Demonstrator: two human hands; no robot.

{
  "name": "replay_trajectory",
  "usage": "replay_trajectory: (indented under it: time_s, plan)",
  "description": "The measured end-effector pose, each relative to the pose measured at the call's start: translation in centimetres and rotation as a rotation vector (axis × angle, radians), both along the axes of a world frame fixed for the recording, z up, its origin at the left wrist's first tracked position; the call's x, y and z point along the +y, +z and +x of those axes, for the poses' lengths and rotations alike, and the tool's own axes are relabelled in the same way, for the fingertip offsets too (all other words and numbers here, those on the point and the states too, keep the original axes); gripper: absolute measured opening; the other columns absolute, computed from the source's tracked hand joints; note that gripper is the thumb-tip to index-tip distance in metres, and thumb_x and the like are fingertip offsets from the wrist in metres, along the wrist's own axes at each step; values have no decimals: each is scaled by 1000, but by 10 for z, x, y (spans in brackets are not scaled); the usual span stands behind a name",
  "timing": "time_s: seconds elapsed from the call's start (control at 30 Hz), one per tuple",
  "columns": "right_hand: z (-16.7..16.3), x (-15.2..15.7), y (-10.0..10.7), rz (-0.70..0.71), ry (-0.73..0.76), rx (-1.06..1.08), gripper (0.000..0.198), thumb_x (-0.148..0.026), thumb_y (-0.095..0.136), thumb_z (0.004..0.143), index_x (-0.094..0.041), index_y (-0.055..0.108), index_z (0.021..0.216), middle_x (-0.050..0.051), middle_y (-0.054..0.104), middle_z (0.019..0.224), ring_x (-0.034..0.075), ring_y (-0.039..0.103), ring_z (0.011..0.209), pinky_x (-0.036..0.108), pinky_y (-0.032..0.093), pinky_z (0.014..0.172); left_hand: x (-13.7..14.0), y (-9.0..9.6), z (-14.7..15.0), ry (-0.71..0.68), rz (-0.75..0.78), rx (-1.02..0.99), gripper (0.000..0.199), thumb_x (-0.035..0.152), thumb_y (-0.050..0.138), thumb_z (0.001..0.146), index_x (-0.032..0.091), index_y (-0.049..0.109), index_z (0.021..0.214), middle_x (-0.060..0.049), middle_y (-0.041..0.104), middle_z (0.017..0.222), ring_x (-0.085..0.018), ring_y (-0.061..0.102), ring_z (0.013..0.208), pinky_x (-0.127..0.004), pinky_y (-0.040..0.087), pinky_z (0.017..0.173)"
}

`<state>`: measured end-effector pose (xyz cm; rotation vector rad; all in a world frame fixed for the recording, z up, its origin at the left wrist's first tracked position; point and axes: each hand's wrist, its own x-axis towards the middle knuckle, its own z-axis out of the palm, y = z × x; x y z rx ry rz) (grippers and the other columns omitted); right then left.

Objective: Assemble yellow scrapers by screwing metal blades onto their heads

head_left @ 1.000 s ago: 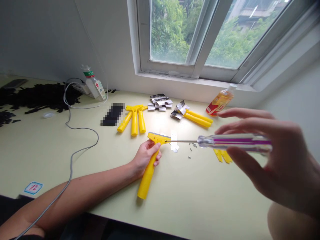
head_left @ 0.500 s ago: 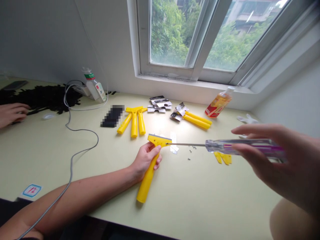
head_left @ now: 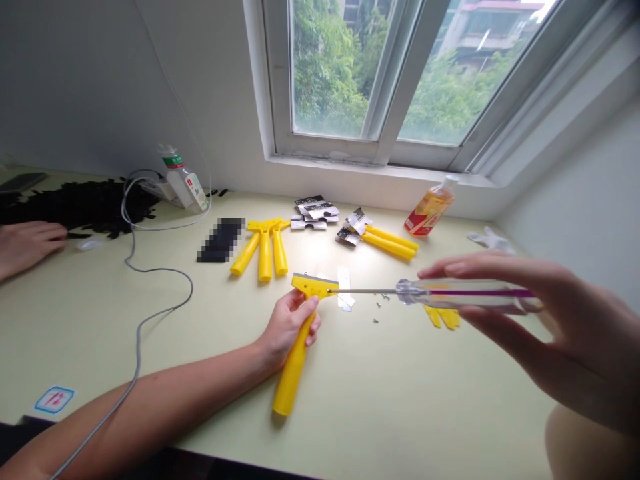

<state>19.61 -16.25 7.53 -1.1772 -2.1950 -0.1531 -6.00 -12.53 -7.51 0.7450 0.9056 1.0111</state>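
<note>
On matte desk, left hand gripping ribbed yellow scraper, right hand gripping clear-handled screwdriver.

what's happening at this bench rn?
A person's left hand grips a yellow scraper flat on the table. The right hand holds a clear-handled screwdriver, its tip at the scraper's head. Loose screws and a blade lie beside it. More yellow scrapers lie behind. Another person's hand rests at the far left.
</note>
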Motion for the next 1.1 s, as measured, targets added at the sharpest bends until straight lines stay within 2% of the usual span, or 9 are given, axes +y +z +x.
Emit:
replay_trajectory:
  time_s: [0.1,0.23,0.37,0.5,0.67,0.8,0.93,1.03,1.1]
  plan:
    - [0,2,1,60,-154,-117,33,-41,57,89,-34,56,121,2,71,88,27,70,75,40,57,67,0,-1,0,-14,4,9,38,41,73,75,18,51,95,7,46,63,-5,41,45,-15,33,36]
    - [4,7,2,-50,89,-112,52,-39,52,91,-33,42,141,7,62,129,29,65,108,42,56,86,1,-3,0,-2,19,16,38,43,73,75,19,50,94,7,46,62,-5,41,44,-15,33,37]
    - [7,12,0,32,-102,-100,37,-41,55,91,-34,55,128,2,73,95,24,72,79,36,57,67,1,-4,-1,-30,36,20,37,43,72,76,19,51,96,7,46,62,-5,41,45,-15,34,37]
    - [11,21,-1,-70,-24,-93,50,-42,50,92,-29,42,140,8,62,129,29,65,109,42,55,85,1,-5,-1,-3,70,13,35,41,71,78,19,52,97,6,46,68,-5,42,49,-15,35,37]
    - [16,29,-2,-65,-204,-97,30,-48,54,91,-29,58,114,0,73,79,22,71,66,33,54,61,1,-4,0,-17,65,20,36,41,72,78,18,53,97,6,45,68,-4,41,47,-15,35,36]
    - [18,32,-2,-178,-42,-53,44,-46,54,91,-30,47,131,5,70,115,22,71,92,32,56,75,1,-4,0,16,56,11,39,42,75,74,18,53,96,5,46,70,-4,41,47,-15,35,37]
    - [21,34,-4,-153,-191,-86,32,-50,54,91,-28,56,114,0,74,81,20,71,69,28,53,57,1,-4,0,16,55,11,40,42,75,74,18,53,96,5,46,72,-4,42,49,-15,35,37]
    - [22,35,-6,-137,-78,-107,47,-48,54,91,-27,47,133,8,71,110,22,71,86,33,56,70,1,-4,0,37,76,-3,38,41,76,73,18,53,94,5,46,75,-4,44,51,-15,35,37]
    - [23,35,-6,-160,-29,-115,46,-49,55,90,-29,50,131,5,72,105,20,71,81,31,56,69,1,-4,0,39,79,1,37,41,75,75,18,53,94,4,46,77,-4,43,51,-15,35,37]
